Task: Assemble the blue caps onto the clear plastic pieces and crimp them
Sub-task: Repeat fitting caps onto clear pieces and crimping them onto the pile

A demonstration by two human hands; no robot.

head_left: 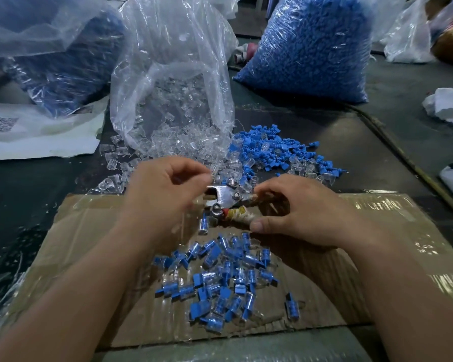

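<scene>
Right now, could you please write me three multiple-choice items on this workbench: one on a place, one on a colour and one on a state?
1. Where does the pile of assembled pieces lie?
A) on the cardboard sheet
B) in a bucket
C) on a shelf

2. What colour are the loose caps?
A) red
B) blue
C) green

3. How is the clear bag?
A) tied shut
B) open, with clear pieces spilling out
C) folded flat

Answers:
1 A, the pile rests directly on the cardboard.
2 B, every loose cap is blue.
3 B, clear pieces lie strewn at the bag's mouth.
</scene>
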